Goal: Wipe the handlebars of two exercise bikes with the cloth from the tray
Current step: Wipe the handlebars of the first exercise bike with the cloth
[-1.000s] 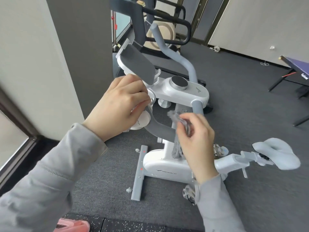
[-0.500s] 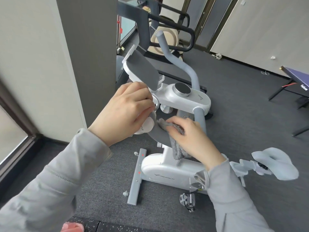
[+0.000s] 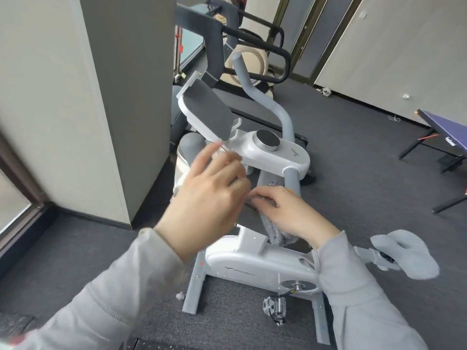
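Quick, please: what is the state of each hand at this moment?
Left hand: open, fingers loose, holding nothing visible.
Right hand: closed on the fluffy grey cloth, pressing it on the bike's handlebar.

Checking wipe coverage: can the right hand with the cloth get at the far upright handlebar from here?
Probably yes. The right hand holds the cloth just below the console, and the upright handlebar rises beyond it with nothing across the path. The left hand is off to the side.

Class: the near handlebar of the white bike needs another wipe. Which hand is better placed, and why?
Right. The right hand already presses the cloth on the handlebar; the left hand holds nothing.
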`<state>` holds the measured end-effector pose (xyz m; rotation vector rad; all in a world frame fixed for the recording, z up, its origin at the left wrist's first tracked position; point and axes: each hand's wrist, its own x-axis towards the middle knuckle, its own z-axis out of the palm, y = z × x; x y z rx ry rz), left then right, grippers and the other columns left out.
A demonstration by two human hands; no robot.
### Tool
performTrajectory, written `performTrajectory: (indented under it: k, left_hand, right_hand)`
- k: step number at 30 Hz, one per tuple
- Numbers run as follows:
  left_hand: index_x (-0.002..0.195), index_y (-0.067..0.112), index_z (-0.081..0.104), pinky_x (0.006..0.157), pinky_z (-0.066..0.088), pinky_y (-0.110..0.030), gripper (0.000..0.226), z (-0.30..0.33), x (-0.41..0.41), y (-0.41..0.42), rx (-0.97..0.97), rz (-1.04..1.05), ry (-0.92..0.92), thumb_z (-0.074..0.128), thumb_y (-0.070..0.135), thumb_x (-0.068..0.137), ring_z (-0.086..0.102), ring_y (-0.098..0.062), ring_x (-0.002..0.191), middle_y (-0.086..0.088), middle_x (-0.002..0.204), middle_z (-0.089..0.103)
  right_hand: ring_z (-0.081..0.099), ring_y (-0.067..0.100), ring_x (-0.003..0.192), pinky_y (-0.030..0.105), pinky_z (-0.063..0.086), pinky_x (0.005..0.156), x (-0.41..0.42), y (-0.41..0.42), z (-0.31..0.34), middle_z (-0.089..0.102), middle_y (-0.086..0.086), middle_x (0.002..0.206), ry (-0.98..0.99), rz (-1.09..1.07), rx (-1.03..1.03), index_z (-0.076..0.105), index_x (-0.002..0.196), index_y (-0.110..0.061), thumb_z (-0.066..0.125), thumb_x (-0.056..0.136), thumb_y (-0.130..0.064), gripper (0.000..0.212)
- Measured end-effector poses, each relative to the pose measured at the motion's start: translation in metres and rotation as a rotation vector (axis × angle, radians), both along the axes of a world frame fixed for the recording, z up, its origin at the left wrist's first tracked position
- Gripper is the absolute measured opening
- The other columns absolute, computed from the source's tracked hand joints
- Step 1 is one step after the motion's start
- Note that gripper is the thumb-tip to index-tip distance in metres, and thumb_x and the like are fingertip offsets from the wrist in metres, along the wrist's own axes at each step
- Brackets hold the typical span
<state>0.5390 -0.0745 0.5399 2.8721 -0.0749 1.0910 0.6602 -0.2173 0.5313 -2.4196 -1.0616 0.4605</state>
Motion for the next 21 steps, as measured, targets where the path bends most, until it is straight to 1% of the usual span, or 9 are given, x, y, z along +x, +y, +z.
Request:
performTrajectory:
  k: [2,3,4,6,9,12,17,21]
  left_hand:
    - [0.081,0.014,0.065,0.113,0.022,-0.036,0.019,-0.011,0.003,-0.019,-0.035,-0.009,0.044,0.049,0.017,0.090,0.059,-0.024,0.104,0.000,0.086,0.064]
    - [0.083,0.014,0.065,0.113,0.023,-0.035,0.019,-0.017,0.005,-0.027,-0.052,0.002,0.072,0.049,0.019,0.090,0.059,-0.023,0.102,0.000,0.085,0.064]
    - [0.084,0.014,0.065,0.113,0.024,-0.035,0.019,-0.024,0.007,-0.032,-0.064,0.022,0.098,0.048,0.020,0.091,0.060,-0.023,0.101,0.000,0.084,0.064]
    - [0.084,0.014,0.066,0.112,0.027,-0.036,0.019,-0.034,0.011,-0.042,-0.073,0.078,0.141,0.049,0.020,0.091,0.061,-0.022,0.098,0.000,0.081,0.064]
    - [0.081,0.016,0.067,0.111,0.025,-0.034,0.021,-0.042,0.018,-0.055,-0.093,0.168,0.202,0.049,0.023,0.090,0.063,-0.022,0.090,0.001,0.077,0.064]
    - [0.075,0.018,0.065,0.109,0.026,-0.033,0.029,-0.044,0.021,-0.062,-0.123,0.258,0.251,0.042,0.027,0.091,0.061,-0.021,0.080,0.003,0.073,0.062]
    - [0.078,0.020,0.065,0.105,0.029,-0.032,0.032,-0.044,0.023,-0.068,-0.176,0.311,0.254,0.038,0.029,0.093,0.059,-0.020,0.080,0.005,0.077,0.063]
    - [0.080,0.020,0.065,0.105,0.027,-0.031,0.033,-0.045,0.024,-0.072,-0.204,0.342,0.234,0.036,0.028,0.093,0.057,-0.021,0.078,0.005,0.075,0.062]
  right_hand:
    - [0.054,0.010,0.077,0.012,0.040,0.066,0.004,-0.011,-0.001,0.060,-0.011,0.070,-0.034,0.024,-0.048,0.065,0.088,-0.032,0.049,0.094,-0.021,0.020]
    - [0.051,0.010,0.075,0.014,0.040,0.065,0.005,-0.017,-0.002,0.055,-0.012,0.067,-0.054,0.031,-0.064,0.066,0.091,-0.029,0.048,0.095,-0.022,0.019]
    - [0.050,0.009,0.078,0.019,0.041,0.068,0.006,-0.023,-0.004,0.053,-0.011,0.068,-0.075,0.038,-0.070,0.066,0.096,-0.027,0.048,0.095,-0.025,0.019]
    - [0.047,0.010,0.088,0.028,0.040,0.077,0.008,-0.034,-0.008,0.052,-0.009,0.074,-0.133,0.072,-0.079,0.064,0.105,-0.026,0.045,0.097,-0.030,0.021]
    - [0.044,0.016,0.101,0.036,0.034,0.089,0.014,-0.047,-0.011,0.061,-0.010,0.084,-0.290,0.184,-0.114,0.062,0.101,-0.024,0.043,0.098,-0.032,0.021]
    - [0.041,0.013,0.107,0.034,0.027,0.089,0.026,-0.057,-0.013,0.065,-0.016,0.102,-0.330,0.241,-0.115,0.062,0.110,-0.026,0.044,0.097,-0.030,0.021]
    - [0.039,0.010,0.110,0.037,0.029,0.090,0.058,-0.066,-0.016,0.063,-0.022,0.108,-0.390,0.356,-0.135,0.062,0.111,-0.032,0.050,0.095,-0.032,0.021]
    - [0.041,0.014,0.110,0.038,0.033,0.088,0.084,-0.066,-0.020,0.063,-0.021,0.111,-0.442,0.400,-0.059,0.063,0.112,-0.031,0.055,0.093,-0.028,0.021]
